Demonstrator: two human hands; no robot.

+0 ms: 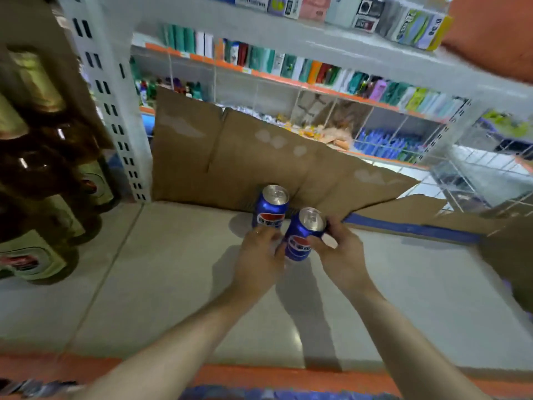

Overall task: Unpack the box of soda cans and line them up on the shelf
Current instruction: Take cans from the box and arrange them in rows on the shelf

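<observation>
Head view: two blue cans sit toward the back of the grey shelf (161, 269); the far can (270, 207) stands upright against the cardboard (245, 157) that lines the back, and the near can (302, 233) tilts with its top leaning toward 1 o'clock, just beside the far can at its 4 o'clock. The right hand (341, 255) grips the near can from the 3 o'clock side, fingers curled round its upper body and thumb across the label; the left hand (259, 261) comes in from 9 o'clock, its fingers against the near can's left side and close to the base of the far can; whether those fingers curl round the can or only press it, I cannot tell. Both forearms reach up from 6 o'clock over the orange shelf edge (259, 373). Brown bottles (37, 174) stand at 9 o'clock, well apart from the cans; a perforated white upright (115, 111) rises at 11 o'clock.
</observation>
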